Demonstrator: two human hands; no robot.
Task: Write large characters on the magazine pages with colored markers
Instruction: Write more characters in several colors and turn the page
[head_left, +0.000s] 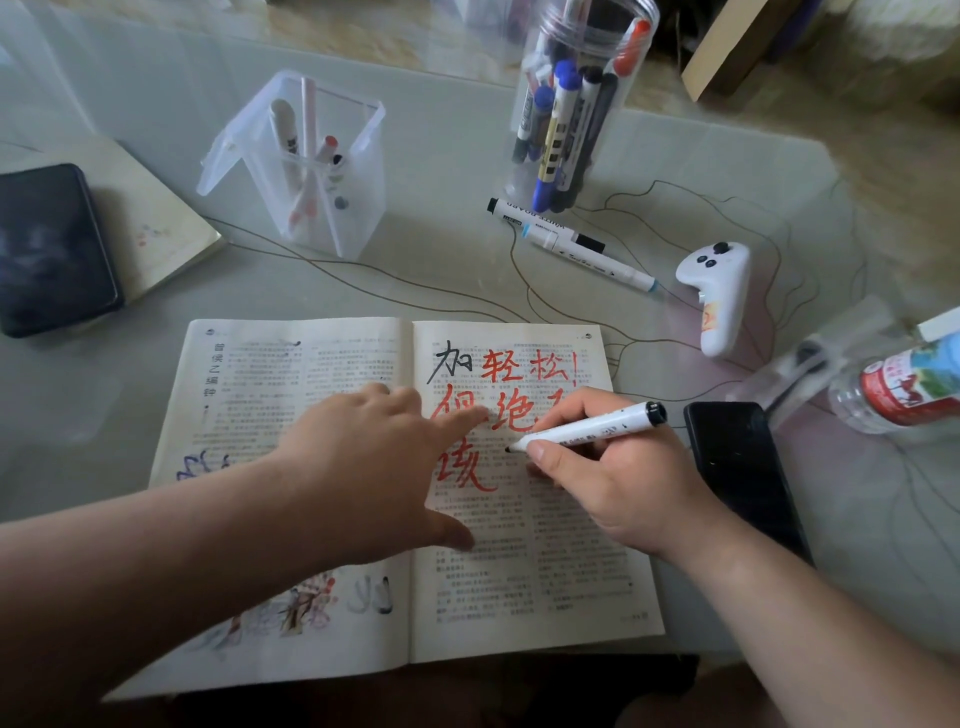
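Observation:
An open magazine (561, 582) lies flat at the table's near edge. Its right page carries one black character and several large red characters (524, 364). My left hand (363, 467) rests flat across the spine, fingers spread, index finger touching the right page. My right hand (618, 478) grips a white marker with a black cap end (587, 428). Its black tip touches the right page beside the lowest red character. Part of the second red row is hidden behind my hands.
A clear jar of markers (576, 104) and a clear square pen holder (311, 161) stand at the back. Two loose markers (571, 244) lie beyond the magazine. A white controller (719, 296), a black phone (743, 473), a plastic bottle (904, 384) sit right; a dark tablet (49, 249) left.

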